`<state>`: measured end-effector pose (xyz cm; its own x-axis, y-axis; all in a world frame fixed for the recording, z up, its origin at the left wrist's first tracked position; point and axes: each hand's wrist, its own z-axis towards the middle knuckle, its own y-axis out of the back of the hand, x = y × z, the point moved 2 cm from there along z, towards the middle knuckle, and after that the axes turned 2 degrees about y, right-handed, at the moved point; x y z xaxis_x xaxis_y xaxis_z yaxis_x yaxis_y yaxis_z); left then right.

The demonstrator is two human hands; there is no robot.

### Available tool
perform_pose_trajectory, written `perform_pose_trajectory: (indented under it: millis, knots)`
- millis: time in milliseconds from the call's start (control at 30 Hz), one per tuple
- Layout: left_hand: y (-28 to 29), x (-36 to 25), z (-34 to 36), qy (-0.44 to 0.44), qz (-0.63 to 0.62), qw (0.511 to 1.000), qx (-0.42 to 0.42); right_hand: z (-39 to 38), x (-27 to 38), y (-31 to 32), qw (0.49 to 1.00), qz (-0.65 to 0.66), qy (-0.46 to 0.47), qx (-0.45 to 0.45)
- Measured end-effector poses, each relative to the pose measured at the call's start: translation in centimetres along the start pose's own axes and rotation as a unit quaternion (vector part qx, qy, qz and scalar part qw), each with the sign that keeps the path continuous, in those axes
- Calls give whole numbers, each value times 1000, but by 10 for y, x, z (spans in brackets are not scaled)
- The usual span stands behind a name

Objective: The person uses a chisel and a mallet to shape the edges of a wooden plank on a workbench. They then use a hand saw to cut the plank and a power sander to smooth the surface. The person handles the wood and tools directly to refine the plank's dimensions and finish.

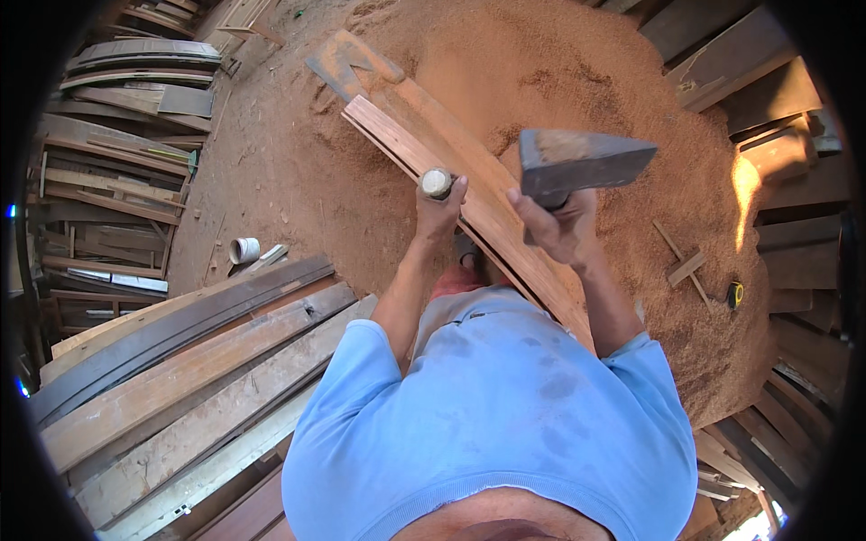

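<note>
A long reddish wooden beam runs diagonally beneath my hands, with a dark groove along its left side. My left hand is closed around an upright tool with a round handle, its pale end facing up. The lower part of that tool is hidden, so its kind cannot be told. To the right, my right hand grips a tool with a dark wedge-shaped block head, raised above the beam. Its handle is mostly hidden by the hand and head.
A sawdust-covered plank with a V-notched end lies along the beam. Sawdust is heaped around it. Stacked boards lie at left, more boards at right. A white cup, a wooden cross-piece and a tape measure rest nearby.
</note>
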<state>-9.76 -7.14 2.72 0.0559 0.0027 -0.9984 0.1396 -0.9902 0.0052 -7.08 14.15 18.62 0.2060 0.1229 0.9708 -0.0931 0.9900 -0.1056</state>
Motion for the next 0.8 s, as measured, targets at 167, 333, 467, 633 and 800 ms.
perform_pose_trajectory:
  millis: [167,333,467,633,800]
  knots:
    - [-4,-5,-4,-1,-3,1000,-11,33,49,-7,994,7,108,-16]
    - [-5,2,-7,-8,17,1000,-4,50,49,-16,985,-62,155,47]
    - [-6,3,-3,-5,29,1000,8,53,6,-25,836,-495,-4,236]
    - [-9,1,-8,85,84,993,22,58,2,-25,834,-476,-38,277]
    - [-6,5,-16,56,30,998,28,79,46,-21,951,-253,163,77]
